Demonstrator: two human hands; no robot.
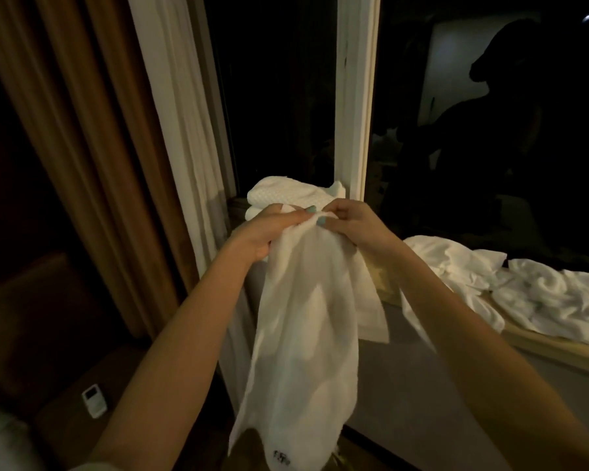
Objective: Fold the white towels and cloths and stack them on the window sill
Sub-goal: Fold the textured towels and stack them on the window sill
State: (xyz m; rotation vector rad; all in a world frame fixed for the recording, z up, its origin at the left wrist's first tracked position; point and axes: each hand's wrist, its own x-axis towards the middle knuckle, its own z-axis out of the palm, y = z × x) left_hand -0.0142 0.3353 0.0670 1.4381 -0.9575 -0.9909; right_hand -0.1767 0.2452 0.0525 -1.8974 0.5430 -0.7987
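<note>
A white cloth hangs long and loose in front of me, with a small dark mark near its bottom hem. My left hand and my right hand pinch its top edge close together, fingertips almost touching. Just behind my hands, a stack of folded white towels rests on the window sill at the left corner of the window. Crumpled white cloths lie spread along the sill to the right.
A brown curtain and a white sheer curtain hang at the left. A white window post stands behind the stack, with dark glass on both sides. A small white remote lies on a dark seat at lower left.
</note>
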